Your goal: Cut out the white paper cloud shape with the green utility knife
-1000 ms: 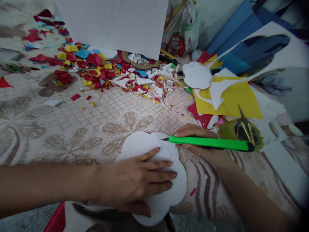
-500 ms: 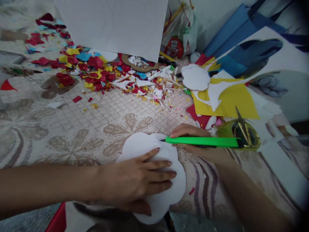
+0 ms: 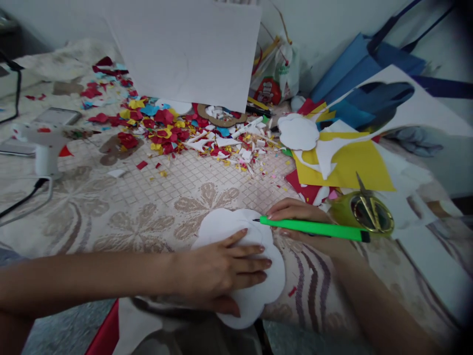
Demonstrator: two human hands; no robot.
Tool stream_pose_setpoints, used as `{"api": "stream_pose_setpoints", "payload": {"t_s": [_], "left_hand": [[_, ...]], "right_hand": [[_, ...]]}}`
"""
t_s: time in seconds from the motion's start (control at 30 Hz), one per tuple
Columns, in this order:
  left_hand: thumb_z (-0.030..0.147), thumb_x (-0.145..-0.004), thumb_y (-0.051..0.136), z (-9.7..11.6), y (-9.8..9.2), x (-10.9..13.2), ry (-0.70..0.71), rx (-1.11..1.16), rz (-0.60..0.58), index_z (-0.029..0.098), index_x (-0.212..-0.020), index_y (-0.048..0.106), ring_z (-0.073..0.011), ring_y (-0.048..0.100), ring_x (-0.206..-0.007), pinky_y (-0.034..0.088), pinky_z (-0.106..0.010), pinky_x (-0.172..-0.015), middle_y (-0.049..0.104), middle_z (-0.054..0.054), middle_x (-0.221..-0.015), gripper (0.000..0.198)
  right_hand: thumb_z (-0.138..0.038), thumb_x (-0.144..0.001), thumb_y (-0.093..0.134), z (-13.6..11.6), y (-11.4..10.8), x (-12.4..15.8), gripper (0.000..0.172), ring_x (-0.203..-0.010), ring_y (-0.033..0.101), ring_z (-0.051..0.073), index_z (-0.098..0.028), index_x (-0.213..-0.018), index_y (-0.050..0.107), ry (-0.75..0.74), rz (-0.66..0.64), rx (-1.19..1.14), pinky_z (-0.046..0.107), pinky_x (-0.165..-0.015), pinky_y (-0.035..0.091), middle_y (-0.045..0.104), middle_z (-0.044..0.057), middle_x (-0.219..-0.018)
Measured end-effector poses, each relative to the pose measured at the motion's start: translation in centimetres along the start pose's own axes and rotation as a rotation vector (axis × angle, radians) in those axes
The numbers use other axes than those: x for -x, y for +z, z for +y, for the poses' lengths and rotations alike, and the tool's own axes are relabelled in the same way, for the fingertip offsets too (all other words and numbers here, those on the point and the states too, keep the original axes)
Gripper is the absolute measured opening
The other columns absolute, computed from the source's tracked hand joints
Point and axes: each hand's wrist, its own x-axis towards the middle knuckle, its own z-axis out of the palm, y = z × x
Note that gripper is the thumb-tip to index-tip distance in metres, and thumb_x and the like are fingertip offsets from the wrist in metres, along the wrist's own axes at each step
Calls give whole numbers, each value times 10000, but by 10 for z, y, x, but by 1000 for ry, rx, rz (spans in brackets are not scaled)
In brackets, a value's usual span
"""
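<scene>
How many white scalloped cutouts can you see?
2 clearly: a large white cutout under the left hand and a smaller white cutout near the yellow sheet. Either could be a stack, and a white piece partly hidden behind the upright panel may be another.

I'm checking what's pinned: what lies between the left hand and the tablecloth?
In the head view, the scalloped white sheet, with the left hand spread on it; anything underneath is hidden.
</scene>
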Motion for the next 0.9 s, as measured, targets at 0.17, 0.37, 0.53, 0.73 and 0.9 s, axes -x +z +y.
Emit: {"api": "stream_pose_setpoints", "payload": {"t_s": [0.17,0.37,0.53,0.73,0.9], "left_hand": [[366,-979,562,3,5,2,-22,13,27,64,-1478,438,-269,213,-1524,-58,-510,-1247,351,-127,-1594,596],[511,-1023,448,9,15,4,-57,-113,192,64,-1522,351,-272,87,-1546,-51,-550,-1238,286,-131,-1619,677],[438,-1038,461,27,28,25,-111,-252,357,86,-1409,506,-267,341,-1478,90,-495,-1262,515,-138,-1489,513],[257,-1024,501,35,49,64,-309,-349,674,172,-1378,528,-225,519,-1358,336,-439,-1201,612,-99,-1400,366],[135,-982,510,22,65,76,-483,-392,900,185,-1359,531,-239,601,-1253,511,-406,-1037,626,-139,-1353,381]], "right_hand": [[-351,-898,703,11,-2,9,189,-998,683,205,-281,-1072,730,33,164,-91,321,-840,576,710,50,-1051],[-414,-887,696,27,18,15,189,-784,670,185,-266,-999,661,227,440,-267,326,-735,567,685,14,-887],[-395,-821,744,31,33,7,191,-708,636,137,-263,-947,687,324,644,-581,250,-629,530,686,-10,-858],[-348,-799,738,42,43,4,126,-640,592,113,-241,-861,712,357,603,-642,234,-562,487,676,-15,-830],[-420,-741,785,45,43,1,212,-601,582,115,-249,-828,694,334,623,-688,244,-543,486,681,-29,-771]]}}
